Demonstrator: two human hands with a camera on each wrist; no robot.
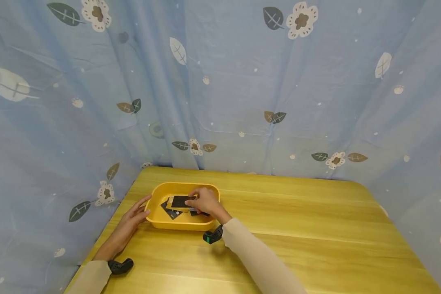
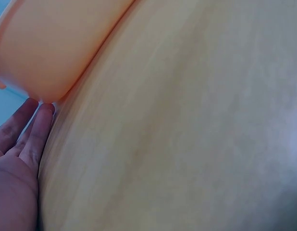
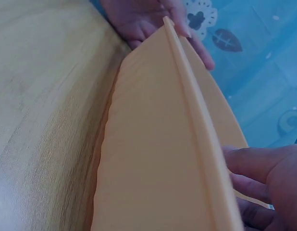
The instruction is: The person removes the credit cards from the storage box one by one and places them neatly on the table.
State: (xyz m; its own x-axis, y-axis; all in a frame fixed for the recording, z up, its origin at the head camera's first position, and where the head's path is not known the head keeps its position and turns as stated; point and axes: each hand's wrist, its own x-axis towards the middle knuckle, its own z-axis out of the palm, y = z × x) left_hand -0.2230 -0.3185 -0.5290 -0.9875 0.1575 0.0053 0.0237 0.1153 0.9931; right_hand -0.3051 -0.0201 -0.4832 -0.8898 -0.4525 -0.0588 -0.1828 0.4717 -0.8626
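A shallow yellow plastic basin [image 1: 183, 225] stands on the table, with several cards lying overlapped inside it. My right hand [image 1: 206, 201] reaches in over the basin's near right side and pinches the edge of a black card [image 1: 179, 201] between thumb and fingers. Under that card lie a yellowish card [image 1: 183, 210] and a dark card with a small light patch [image 1: 173, 214]. My left hand [image 1: 130, 220] touches the basin's left end with extended fingers, also seen in the left wrist view. The right wrist view hides the cards behind the basin wall [image 3: 148, 144].
The yellow wood-grain table [image 1: 297, 228] extends well to the right of the basin. A blue curtain [image 1: 239, 90] printed with leaves and flowers hangs behind the table and along both sides. Black wrist devices [image 1: 120, 266] sit at both cuffs.
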